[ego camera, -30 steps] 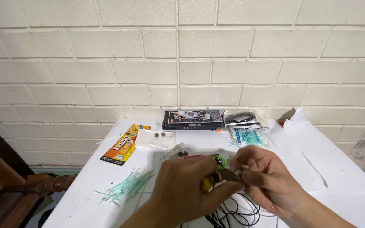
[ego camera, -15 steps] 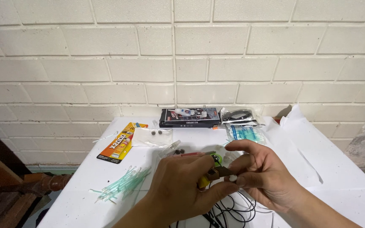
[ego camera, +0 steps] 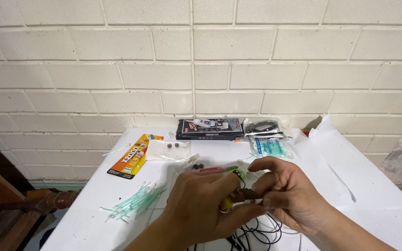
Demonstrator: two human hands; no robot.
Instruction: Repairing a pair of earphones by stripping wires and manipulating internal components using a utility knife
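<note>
Both hands have dropped slightly closer together, left hand (ego camera: 201,209) and right hand (ego camera: 287,195) fingers pinching a small dark earpiece (ego camera: 243,195) above black cables (ego camera: 257,230) on the surface (ego camera: 350,186)

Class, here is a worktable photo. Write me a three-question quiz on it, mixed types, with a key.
1. True or false: the swabs lie loose on the table, on the person's left.
2. What does the glue pack rest on? A table, B black box, C chair.
3. The left hand and right hand both grip a small ____ part.

Key: 1 true; 2 A; 3 brown.
</note>
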